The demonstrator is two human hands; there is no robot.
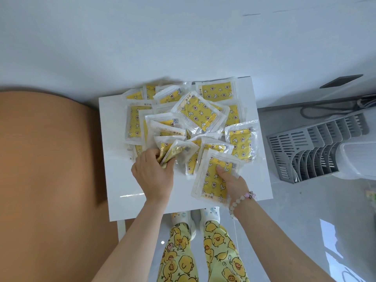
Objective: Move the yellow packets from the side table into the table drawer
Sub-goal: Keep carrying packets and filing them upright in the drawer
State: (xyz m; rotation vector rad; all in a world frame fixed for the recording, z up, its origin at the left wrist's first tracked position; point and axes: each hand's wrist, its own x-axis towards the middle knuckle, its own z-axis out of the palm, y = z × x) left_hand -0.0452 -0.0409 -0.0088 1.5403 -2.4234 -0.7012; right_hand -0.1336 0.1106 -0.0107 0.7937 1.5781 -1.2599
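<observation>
Yellow packets (195, 112) in clear wrappers lie heaped across the far half of the white surface (122, 180), pointing every way, so the job looks barely begun; no drawer is in view. The left hand (152, 171) clutches a crumpled bunch (172, 152) at the heap's near left side. The right hand (234, 184) pinches one flat packet (211, 182) by the near right edge, its long axis running near-to-far, leaning slightly right

A grey slotted rack (317, 147) lies on the floor (305, 200) right of the right hand (234, 185), a clear plastic tub (358, 159) against it. Left of the left hand (152, 174) spreads a brown surface (50, 169); below both, duck-print trousers (221, 251).
</observation>
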